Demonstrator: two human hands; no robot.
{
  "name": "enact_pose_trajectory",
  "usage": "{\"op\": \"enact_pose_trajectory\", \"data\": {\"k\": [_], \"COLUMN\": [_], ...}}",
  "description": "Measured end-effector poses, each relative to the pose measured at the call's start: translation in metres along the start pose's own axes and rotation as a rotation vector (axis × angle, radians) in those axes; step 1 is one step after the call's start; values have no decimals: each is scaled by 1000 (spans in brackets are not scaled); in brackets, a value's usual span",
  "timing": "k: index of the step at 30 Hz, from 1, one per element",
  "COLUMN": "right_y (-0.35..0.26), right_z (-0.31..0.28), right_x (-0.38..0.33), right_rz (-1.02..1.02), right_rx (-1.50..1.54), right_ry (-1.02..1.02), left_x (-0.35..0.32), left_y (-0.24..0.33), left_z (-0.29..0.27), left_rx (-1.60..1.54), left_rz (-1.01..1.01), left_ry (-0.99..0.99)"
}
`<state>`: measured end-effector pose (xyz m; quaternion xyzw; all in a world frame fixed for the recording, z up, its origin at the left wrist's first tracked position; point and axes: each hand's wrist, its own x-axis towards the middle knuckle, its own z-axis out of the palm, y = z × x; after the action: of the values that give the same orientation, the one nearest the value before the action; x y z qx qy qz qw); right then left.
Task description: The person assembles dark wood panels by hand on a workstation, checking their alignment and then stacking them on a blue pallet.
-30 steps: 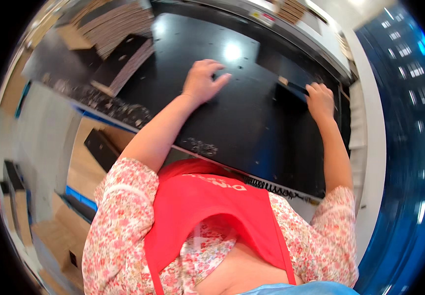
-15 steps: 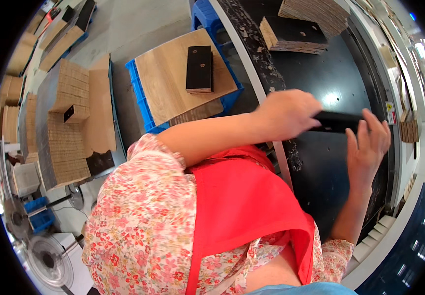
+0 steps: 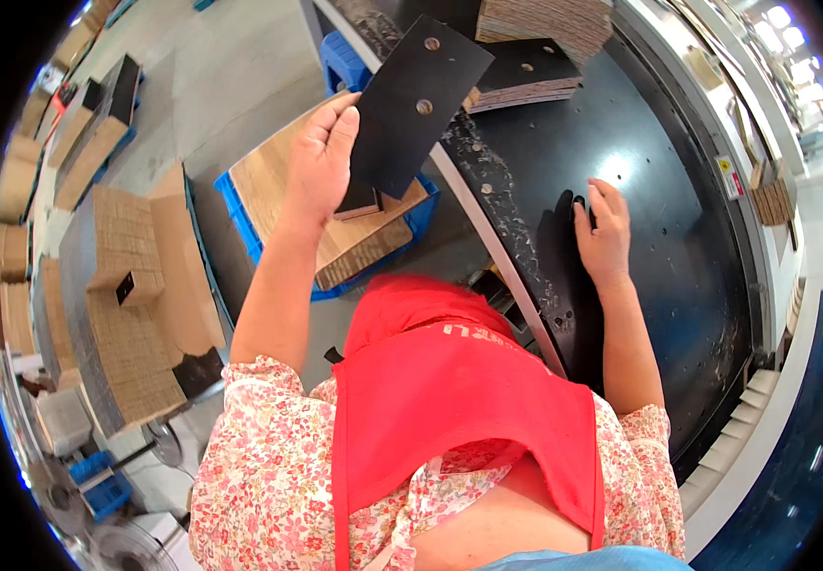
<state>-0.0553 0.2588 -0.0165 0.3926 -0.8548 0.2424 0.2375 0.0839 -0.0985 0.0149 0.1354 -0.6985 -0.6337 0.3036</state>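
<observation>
Left hand (image 3: 324, 157) pinches a thin black rectangular two-holed board (image 3: 402, 124), extending right of it. Probably light, stiff, slick; best held by edges. Right hand (image 3: 605, 233): loosely open, apparently empty.

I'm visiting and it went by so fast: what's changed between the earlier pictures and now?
The black two-holed board has passed from the right hand to the left hand, which has carried it leftward. The right hand has let go and is open above the black table. The stacked black boards on that table stayed put.
</observation>
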Motion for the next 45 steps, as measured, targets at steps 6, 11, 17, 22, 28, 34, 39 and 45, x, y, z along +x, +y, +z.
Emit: {"op": "enact_pose_trajectory", "data": {"k": [6, 11, 17, 22, 28, 34, 39, 45], "right_y": [-7, -7, -6, 12, 64, 93, 41, 5], "right_z": [0, -3, -1, 10, 45, 83, 79, 48], "right_x": [-7, -8, -7, 20, 134, 203, 185, 127], "right_rz": [104, 141, 169, 225, 507, 709, 682, 726], "right_rx": [-7, -4, 5, 105, 189, 479, 679, 836], "right_ry": [53, 84, 64, 83, 32, -274, -342, -310], "left_x": [96, 154, 188, 181, 127, 95, 92, 38], "left_y": [-4, -10, -28, -35, -33, -8, -33, -7], "left_z": [35, 94, 116, 99, 87, 102, 72, 67], "left_rx": [2, -112, 323, 473, 71, -21, 83, -189], "left_rz": [-75, -243, -88, 101, -320, -495, -515, -782], "left_ry": [-223, -416, -396, -255, -193, -233, -271, -329]}}
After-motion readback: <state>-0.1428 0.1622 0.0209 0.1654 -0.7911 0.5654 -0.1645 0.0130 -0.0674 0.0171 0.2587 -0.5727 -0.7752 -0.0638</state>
